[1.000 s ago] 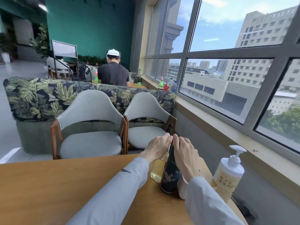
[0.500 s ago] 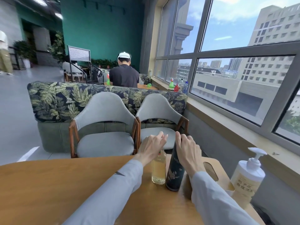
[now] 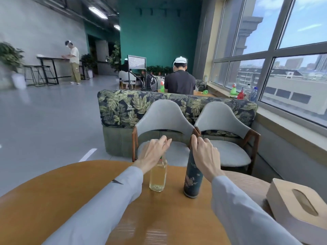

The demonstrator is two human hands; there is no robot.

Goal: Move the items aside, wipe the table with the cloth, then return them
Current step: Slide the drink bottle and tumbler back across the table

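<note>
1. Table (image 3: 53, 200): a round wooden top is seen filling the lower part of the head view, with two bottles stood upright near its far edge.
2. Left hand (image 3: 152, 154): it is reached out from a pale grey sleeve (image 3: 99, 206) and laid over the top of a clear bottle of yellowish liquid (image 3: 158, 175); the fingers are loosely curled over the cap, but whether the cap is actually gripped cannot be told.
3. Clear bottle: it is stood on the table, just left of a dark patterned flask (image 3: 192, 175), with a gap of bare wood left between the two.
4. Right hand (image 3: 206, 156): it is draped over the top of the dark flask, with the fingers bent down over its far side; the flask's cap is hidden beneath it, and a firm grasp cannot be confirmed.
5. Wooden tissue box (image 3: 299, 207): it is seen at the right edge of the view, well apart from the bottles, with an oval slot in its top.
6. Two grey chairs (image 3: 164, 121) are set side by side beyond the table, backed by a leaf-print sofa (image 3: 120, 106).
7. No cloth can be seen anywhere on the table.
</note>
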